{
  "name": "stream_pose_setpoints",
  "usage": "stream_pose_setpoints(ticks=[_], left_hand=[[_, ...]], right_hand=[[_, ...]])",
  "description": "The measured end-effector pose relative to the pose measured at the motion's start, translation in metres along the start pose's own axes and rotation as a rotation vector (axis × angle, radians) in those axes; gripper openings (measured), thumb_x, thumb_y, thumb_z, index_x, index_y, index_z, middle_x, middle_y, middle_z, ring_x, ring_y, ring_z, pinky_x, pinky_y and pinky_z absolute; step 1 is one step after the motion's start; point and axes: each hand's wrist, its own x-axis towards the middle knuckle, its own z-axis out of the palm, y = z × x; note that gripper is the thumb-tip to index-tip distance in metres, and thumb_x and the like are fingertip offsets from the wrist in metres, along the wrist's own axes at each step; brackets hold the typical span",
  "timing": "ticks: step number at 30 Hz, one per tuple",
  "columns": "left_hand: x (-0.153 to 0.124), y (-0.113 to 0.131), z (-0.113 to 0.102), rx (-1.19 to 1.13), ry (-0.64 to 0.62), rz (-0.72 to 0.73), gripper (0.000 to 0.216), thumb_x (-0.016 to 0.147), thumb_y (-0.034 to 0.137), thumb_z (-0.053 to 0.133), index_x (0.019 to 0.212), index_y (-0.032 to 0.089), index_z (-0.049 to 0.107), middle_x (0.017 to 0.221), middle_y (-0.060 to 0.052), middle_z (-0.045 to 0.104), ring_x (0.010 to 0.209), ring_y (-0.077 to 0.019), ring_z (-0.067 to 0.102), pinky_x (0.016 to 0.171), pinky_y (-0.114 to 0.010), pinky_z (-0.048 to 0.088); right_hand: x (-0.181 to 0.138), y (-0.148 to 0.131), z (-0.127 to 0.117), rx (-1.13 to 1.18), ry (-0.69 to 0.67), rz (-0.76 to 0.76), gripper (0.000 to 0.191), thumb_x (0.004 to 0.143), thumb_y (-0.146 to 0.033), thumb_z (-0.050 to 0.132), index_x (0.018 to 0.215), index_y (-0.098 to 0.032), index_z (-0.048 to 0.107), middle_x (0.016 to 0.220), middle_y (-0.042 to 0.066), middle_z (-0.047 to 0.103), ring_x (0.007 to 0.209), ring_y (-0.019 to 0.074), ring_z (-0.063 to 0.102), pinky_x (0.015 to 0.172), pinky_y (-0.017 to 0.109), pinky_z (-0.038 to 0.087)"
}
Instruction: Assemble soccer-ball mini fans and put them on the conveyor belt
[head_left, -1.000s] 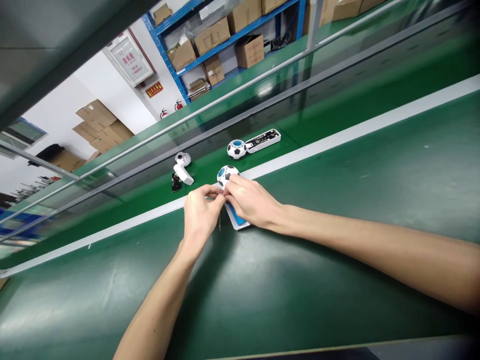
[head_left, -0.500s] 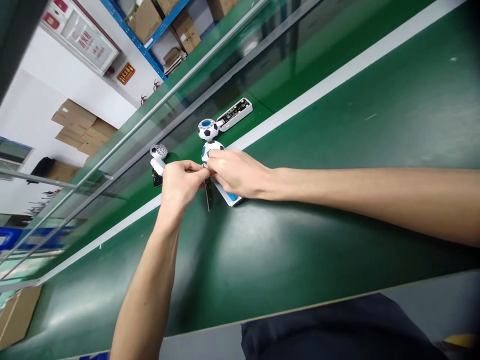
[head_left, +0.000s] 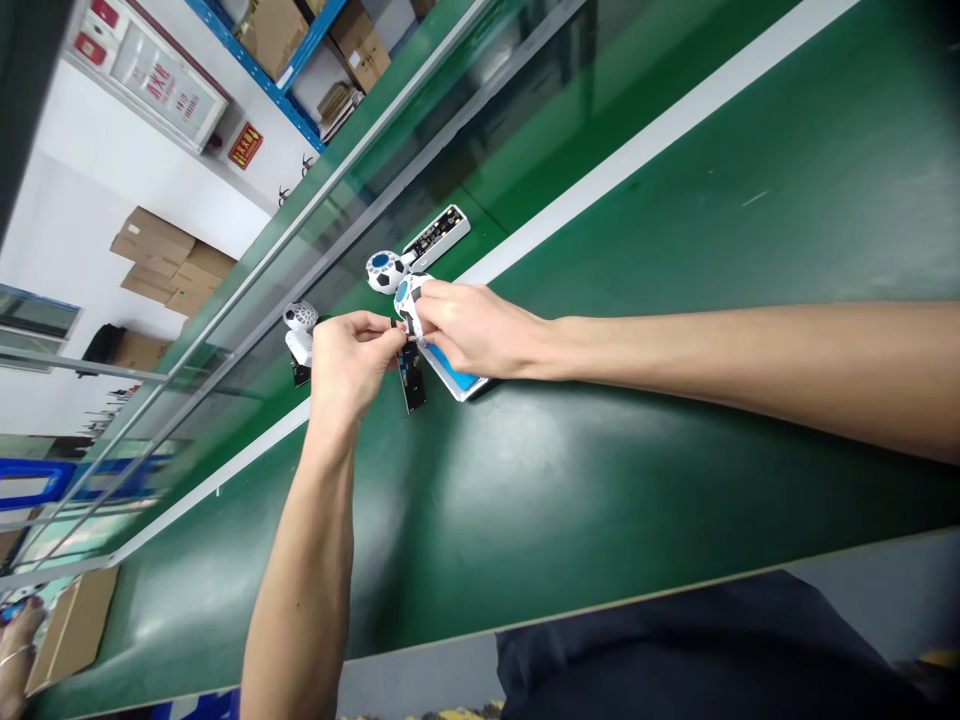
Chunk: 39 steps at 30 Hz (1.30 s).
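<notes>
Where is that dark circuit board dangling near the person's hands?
In the head view, left of centre, the dark circuit board hangs at the left hand's fingertips, just left of the white casing with blue inside.

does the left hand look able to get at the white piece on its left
Probably yes: the white piece lies near the left hand, nothing visible between, though that hand holds a circuit board.
</notes>
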Motion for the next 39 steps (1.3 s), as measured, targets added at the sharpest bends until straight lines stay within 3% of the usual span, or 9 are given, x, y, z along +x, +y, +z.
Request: stream_pose_setpoints(ticks=[3,5,10,19,26,31,34,37,39], left_hand=[[-0.001,0.0,-0.004,-0.022,-0.01,-0.04,0.022,0.065,0.027,0.073,0.077,0.01,0.068,0.066,-0.003,0.067,0.06,-0.0138,0.063,0.056,-0.023,0.054],[-0.002,0.0,-0.008,-0.073,-0.042,-0.09,0.026,0.066,0.03,0.075,0.08,0.01,0.07,0.07,-0.003,0.068,0.064,-0.014,0.065,0.061,-0.024,0.056],[-0.003,-0.002,-0.011,-0.183,-0.124,-0.12,0.035,0.069,0.04,0.078,0.087,0.011,0.072,0.081,-0.006,0.072,0.073,-0.0159,0.069,0.074,-0.03,0.06],[0.015,0.0,-0.01,-0.436,-0.111,-0.052,0.032,0.079,0.037,0.069,0.096,0.01,0.068,0.092,-0.011,0.071,0.09,-0.0212,0.07,0.078,-0.035,0.061],[0.047,-0.034,-0.028,-0.456,0.133,-0.033,0.005,0.075,0.02,0.045,0.08,0.02,0.046,0.073,-0.002,0.069,0.062,-0.0158,0.067,0.044,-0.019,0.045],[0.064,-0.062,-0.042,-0.344,0.208,-0.062,0.006,0.075,0.021,0.043,0.079,0.02,0.047,0.066,-0.001,0.064,0.053,-0.0114,0.057,0.039,-0.014,0.033],[0.072,-0.075,-0.046,-0.353,0.252,-0.1,0.006,0.077,0.023,0.044,0.079,0.02,0.048,0.065,-0.001,0.064,0.052,-0.011,0.055,0.039,-0.014,0.03],[0.077,-0.08,-0.045,-0.391,0.267,-0.111,0.011,0.081,0.031,0.048,0.085,0.02,0.05,0.066,-0.001,0.063,0.05,-0.0108,0.053,0.038,-0.015,0.03],[0.076,-0.079,-0.043,-0.425,0.247,-0.081,0.021,0.082,0.039,0.054,0.09,0.02,0.053,0.07,-0.001,0.064,0.053,-0.0109,0.053,0.04,-0.016,0.032]], right_hand=[[-0.005,0.002,0.002,0.036,0.086,0.024,0.006,0.088,-0.012,0.054,0.094,-0.014,0.055,0.103,0.009,0.057,0.09,0.021,0.057,0.076,0.031,0.043],[-0.009,0.001,0.002,0.051,0.117,0.126,0.019,0.087,-0.018,0.061,0.103,-0.014,0.052,0.102,0.009,0.058,0.088,0.0217,0.058,0.075,0.032,0.044],[-0.012,-0.001,0.002,0.172,-0.002,0.407,0.028,0.091,-0.029,0.058,0.115,-0.016,0.052,0.086,0.006,0.063,0.07,0.0196,0.06,0.062,0.029,0.041],[0.008,0.008,-0.018,0.173,0.123,0.448,0.03,0.091,-0.028,0.057,0.116,-0.015,0.063,0.088,0.007,0.07,0.074,0.0185,0.063,0.065,0.027,0.041],[0.055,0.084,-0.031,0.106,0.25,0.593,0.038,0.091,-0.031,0.057,0.123,-0.013,0.062,0.091,0.01,0.073,0.084,0.0212,0.066,0.073,0.029,0.046],[0.083,0.108,-0.032,-0.005,0.284,0.542,0.032,0.084,-0.01,0.056,0.114,-0.006,0.066,0.106,0.02,0.069,0.102,0.0285,0.063,0.089,0.038,0.046],[0.095,0.085,-0.02,-0.156,0.416,0.281,0.049,0.081,0.0,0.046,0.128,-0.007,0.058,0.132,0.021,0.055,0.126,0.0309,0.047,0.107,0.046,0.035],[0.115,0.052,0.008,-0.267,0.114,-0.01,0.049,0.085,-0.005,0.046,0.133,-0.009,0.054,0.138,0.018,0.051,0.133,0.0288,0.04,0.111,0.043,0.031],[0.132,0.036,0.029,-0.285,-0.137,0.028,0.046,0.088,-0.017,0.055,0.134,-0.011,0.053,0.14,0.019,0.05,0.13,0.0305,0.043,0.106,0.043,0.036]])
